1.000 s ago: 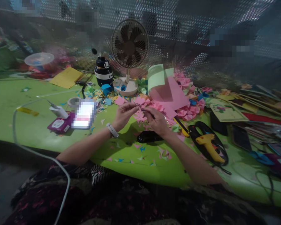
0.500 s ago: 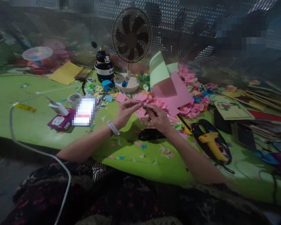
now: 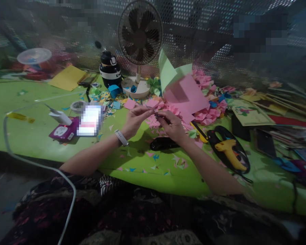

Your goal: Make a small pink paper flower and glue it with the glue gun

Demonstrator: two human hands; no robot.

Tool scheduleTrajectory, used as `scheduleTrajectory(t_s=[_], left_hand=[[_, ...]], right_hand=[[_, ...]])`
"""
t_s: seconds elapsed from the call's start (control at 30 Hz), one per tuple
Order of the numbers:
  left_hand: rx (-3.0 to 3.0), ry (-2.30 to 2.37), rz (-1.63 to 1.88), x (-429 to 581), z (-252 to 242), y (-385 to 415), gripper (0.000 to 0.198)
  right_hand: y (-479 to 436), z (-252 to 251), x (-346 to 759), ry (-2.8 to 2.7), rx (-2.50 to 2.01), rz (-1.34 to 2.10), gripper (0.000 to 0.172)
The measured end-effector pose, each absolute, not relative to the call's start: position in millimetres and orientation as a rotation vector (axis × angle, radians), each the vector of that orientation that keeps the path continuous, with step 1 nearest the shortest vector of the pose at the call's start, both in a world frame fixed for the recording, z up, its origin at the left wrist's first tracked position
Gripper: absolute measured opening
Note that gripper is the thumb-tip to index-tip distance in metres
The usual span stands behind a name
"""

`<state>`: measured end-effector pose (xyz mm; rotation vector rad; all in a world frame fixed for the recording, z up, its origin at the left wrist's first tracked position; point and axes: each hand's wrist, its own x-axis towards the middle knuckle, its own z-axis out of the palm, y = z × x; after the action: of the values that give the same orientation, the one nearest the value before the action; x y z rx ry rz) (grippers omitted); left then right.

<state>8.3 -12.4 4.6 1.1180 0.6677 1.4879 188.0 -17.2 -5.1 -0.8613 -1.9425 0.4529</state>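
The left hand (image 3: 135, 120) and right hand (image 3: 172, 126) meet fingertip to fingertip above the green table (image 3: 140, 156). Right hand: thumb and fingers are pinched on a small dark item (image 3: 156, 115), mostly hidden. Left hand: thumb and fingers are pressed together; whether they also grip the item cannot be told. The item sits at the meeting point, in front of the pink paper pieces (image 3: 154, 123).

Change: the loose flap of the green paper (image 3: 167, 69) stands higher than a second ago, exposing more of the pink sheet (image 3: 188, 98). The hand pose is nearly unchanged. Judgement: the fine fingertip work continues undisturbed. The black object (image 3: 163, 143) lies on the table below the right hand.
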Motion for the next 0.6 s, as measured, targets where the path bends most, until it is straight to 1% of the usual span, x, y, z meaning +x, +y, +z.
scheduleTrajectory(t_s=[0.13, 0.4, 0.6], left_hand=[[1.120, 0.674, 1.493, 8.1, 1.3, -9.8, 0.019], [1.099, 0.689, 1.437, 6.5, -1.4, -7.2, 0.024], [1.104, 0.674, 1.445, 8.0, -3.9, -6.4, 0.022]], right_hand=[[-18.4, -2.1, 188.7, -1.970, -0.832, 0.390, 0.021], [-18.8, -5.6, 188.8, -1.945, -0.847, 0.498, 0.023], [-19.4, -5.1, 188.9, -1.939, -0.883, 0.563, 0.025]])
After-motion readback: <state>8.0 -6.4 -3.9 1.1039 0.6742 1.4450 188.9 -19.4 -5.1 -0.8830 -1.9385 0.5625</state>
